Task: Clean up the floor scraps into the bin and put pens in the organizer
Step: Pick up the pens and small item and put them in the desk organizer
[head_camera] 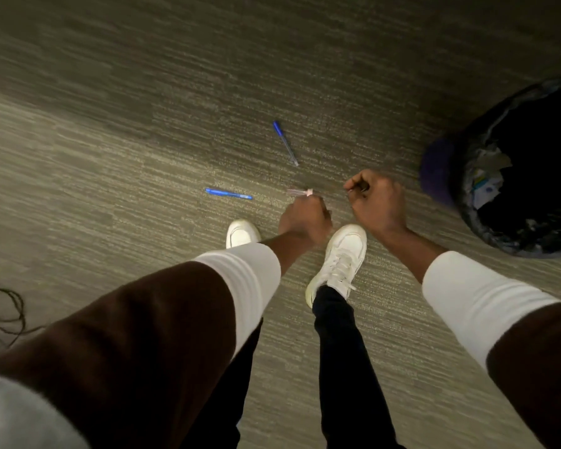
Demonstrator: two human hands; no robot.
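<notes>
Two blue pens lie on the grey carpet: one [229, 193] flat to the left of my hands, the other [285, 143] slanting farther away. My left hand [305, 218] is closed around a thin pink pen [300, 192] whose end sticks out past my fingers. My right hand [374, 199] is a fist, with something small and dark showing at the thumb; what it is I cannot tell. The bin [467, 202] with a dark liner stands at the right, with paper scraps [486, 176] inside it.
My two white shoes [340, 254] stand on the carpet just below my hands. A loop of black cable [4, 312] lies at the left edge. The carpet stretches away beyond the pens.
</notes>
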